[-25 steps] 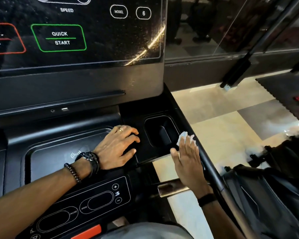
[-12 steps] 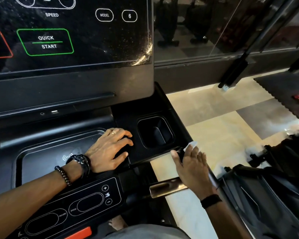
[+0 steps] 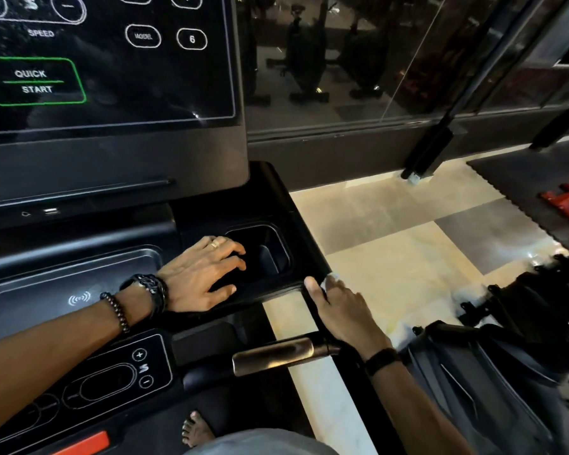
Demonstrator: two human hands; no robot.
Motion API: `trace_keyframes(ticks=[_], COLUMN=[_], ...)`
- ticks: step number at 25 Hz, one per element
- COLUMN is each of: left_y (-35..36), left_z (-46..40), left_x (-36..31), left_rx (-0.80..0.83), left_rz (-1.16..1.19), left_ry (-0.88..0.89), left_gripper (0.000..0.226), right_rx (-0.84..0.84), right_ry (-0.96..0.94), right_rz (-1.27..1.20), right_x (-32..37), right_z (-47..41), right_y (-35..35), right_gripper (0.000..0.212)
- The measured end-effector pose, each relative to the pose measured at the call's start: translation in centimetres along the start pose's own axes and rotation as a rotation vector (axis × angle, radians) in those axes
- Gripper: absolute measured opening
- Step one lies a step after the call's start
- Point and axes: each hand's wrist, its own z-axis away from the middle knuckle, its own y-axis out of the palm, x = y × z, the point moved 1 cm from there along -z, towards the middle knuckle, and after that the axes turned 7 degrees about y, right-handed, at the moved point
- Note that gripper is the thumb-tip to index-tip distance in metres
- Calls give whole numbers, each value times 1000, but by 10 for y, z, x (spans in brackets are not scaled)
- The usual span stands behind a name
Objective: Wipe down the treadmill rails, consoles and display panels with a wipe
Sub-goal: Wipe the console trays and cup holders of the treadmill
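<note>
Wipe (image 3: 329, 278) under right hand (image 3: 344, 310) gripping rail (image 3: 368, 382) | left hand (image 3: 201, 277) flat, empty

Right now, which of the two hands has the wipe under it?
The right hand, gripping the black side rail, with the white wipe showing past its fingers. The left hand rests flat on the console tray beside the cup holder, no wipe visible.

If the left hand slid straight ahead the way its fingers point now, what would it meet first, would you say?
Most likely the cup holder: the left hand rests flat on the console tray, fingertips already at the recess's near edge, so it would probably dip into it.
</note>
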Motion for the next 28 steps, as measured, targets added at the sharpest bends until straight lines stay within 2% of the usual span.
trace_keyframes(ticks=[3,5,7,9,11,14,17,19,21,23,26,28], left_y=[-4,-3,0,8,17,24,34,44,53,58,60,60], left_z=[-28,-47,-65,-82,-96,-119,-148,-161,-170,-172,-175,-176], left_x=[-15,-27,-41,-54,-64,-70,-69,-70,-69,-68,-65,-65], left_rx=[61,77,108,118,159,167,224,237,234,225,219,215], left_rz=[-31,-32,-13,-20,-18,-30,-1,18,42,72,102,109], left_ry=[8,10,16,45,94,158,232,244,275,273,268,269], left_gripper=[55,61,65,67,67,62,67,70,71,72,75,76], right_rx=[174,239,255,307,352,347,320,313,328,350,361,348], right_ry=[57,97,55,32,97,220,201,164,265,376,389,371], right_rz=[-188,-186,-205,-394,-565,-436,-426,-546,-646,-653,-511,-629], right_x=[-23,-36,-38,-42,-56,-79,-75,-66,-73,-86,-88,-75], right_z=[-1,12,23,20,17,31,56,60,53,49,49,42], right_y=[-18,-26,-32,-32,-28,-21,-27,-32,-25,-17,-27,-37], right_gripper=[80,80,83,84,75,62,77,67,64,75,87,92])
